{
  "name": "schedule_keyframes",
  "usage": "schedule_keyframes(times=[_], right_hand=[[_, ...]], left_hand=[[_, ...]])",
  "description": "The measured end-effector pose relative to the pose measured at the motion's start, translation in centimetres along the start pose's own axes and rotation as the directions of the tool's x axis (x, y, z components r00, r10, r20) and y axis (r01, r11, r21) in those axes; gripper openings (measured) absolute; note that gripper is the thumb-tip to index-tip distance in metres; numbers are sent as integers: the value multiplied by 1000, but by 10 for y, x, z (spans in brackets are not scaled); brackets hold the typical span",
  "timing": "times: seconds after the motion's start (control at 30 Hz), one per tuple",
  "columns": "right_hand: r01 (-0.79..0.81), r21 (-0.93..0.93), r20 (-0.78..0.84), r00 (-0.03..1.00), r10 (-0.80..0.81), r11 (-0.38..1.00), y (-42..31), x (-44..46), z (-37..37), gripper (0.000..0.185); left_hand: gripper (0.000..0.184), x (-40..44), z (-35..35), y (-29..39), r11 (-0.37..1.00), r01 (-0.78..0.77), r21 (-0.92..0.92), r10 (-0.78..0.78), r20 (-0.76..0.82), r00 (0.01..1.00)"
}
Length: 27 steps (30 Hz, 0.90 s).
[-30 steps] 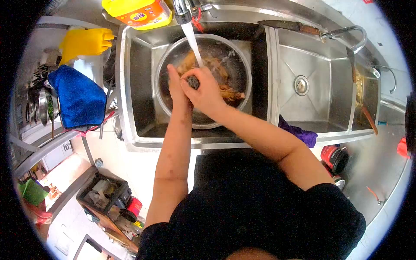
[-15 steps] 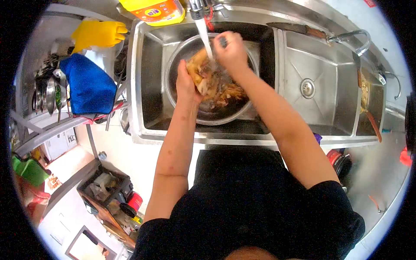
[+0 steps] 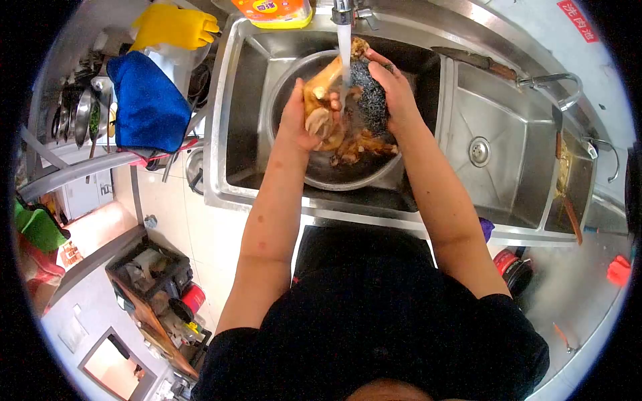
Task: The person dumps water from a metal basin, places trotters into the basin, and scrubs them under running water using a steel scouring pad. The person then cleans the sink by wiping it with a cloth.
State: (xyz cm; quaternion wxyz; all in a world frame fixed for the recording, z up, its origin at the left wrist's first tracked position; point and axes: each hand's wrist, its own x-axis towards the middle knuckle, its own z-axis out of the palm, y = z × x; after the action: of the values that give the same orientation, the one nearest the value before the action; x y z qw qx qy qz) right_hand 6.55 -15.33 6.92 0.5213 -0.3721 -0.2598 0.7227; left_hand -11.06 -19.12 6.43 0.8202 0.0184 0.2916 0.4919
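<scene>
Operator's own person: black short-sleeved top, bare forearms.
The top is plain and uniformly dark, with a matt surface; left sleeve and right sleeve are loose-cut, each ending above the elbow. Beyond its front, a black lower garment shows; its kind cannot be determined. Left forearm bears several small, roundish marks. Both hands are bare.

One head cam, wide round view, facing forward and steeply down: torso close below, sink upper middle, floor lower left.
</scene>
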Motion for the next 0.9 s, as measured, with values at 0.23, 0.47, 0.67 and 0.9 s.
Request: schedule_keyframes(times=[0.23,0.47,0.67,0.9], right_hand=[[54,-20,9,999,-54,998,-19,-10,2,34],[594,-718,358,762,-539,363,24,-24,10,19],[610,-775,367,649,-666,167,16,7,1,14],[579,-758,348,749,-564,301,31,-17,23,15]], left_hand=[[33,6,10,-3,992,11,128,-17,50,999],[28,18,12,-20,948,46,313,54,-304,951],[31,23,-8,-18,901,148,407,-37,-269,962],[32,18,17,-25,928,34,370,138,-427,894]])
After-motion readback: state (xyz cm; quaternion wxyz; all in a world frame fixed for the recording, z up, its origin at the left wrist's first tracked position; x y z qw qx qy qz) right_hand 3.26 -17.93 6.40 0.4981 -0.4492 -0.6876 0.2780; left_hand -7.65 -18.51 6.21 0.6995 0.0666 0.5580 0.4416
